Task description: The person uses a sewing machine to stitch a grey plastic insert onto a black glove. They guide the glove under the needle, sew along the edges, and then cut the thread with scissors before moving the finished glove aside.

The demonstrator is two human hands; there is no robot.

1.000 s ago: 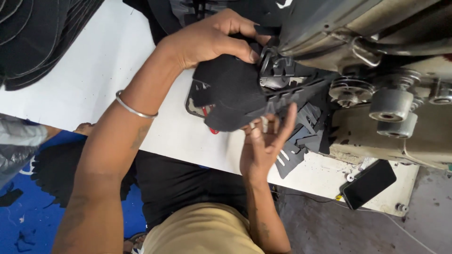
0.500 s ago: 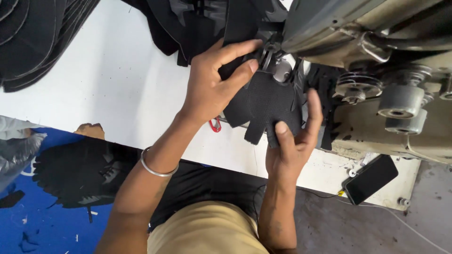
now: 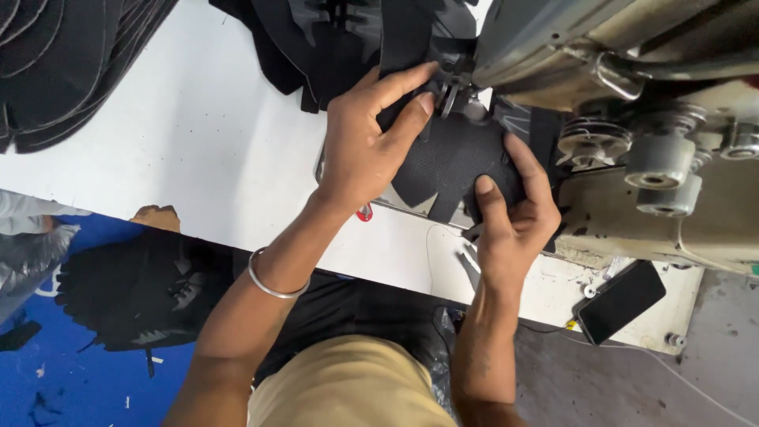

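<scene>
A black shaped fabric piece (image 3: 451,162) lies on the bed of a grey sewing machine (image 3: 632,87), under its presser foot (image 3: 452,83). My left hand (image 3: 368,142), with a metal bangle on the wrist, presses down on the left part of the piece, fingertips right at the presser foot. My right hand (image 3: 514,213) grips the piece's near right edge, thumb on top and fingers curled along the side. Part of the piece is hidden under both hands.
Stacks of black cut pieces lie at the far left (image 3: 63,55) and behind the machine (image 3: 332,39) on the white table (image 3: 198,150). A dark phone (image 3: 621,300) rests at the table's right corner. More black pieces (image 3: 134,289) lie on blue flooring.
Both hands carried the black piece up to the presser foot and flattened it there. My left fingers now reach the foot, and my right hand closed on the near edge.
</scene>
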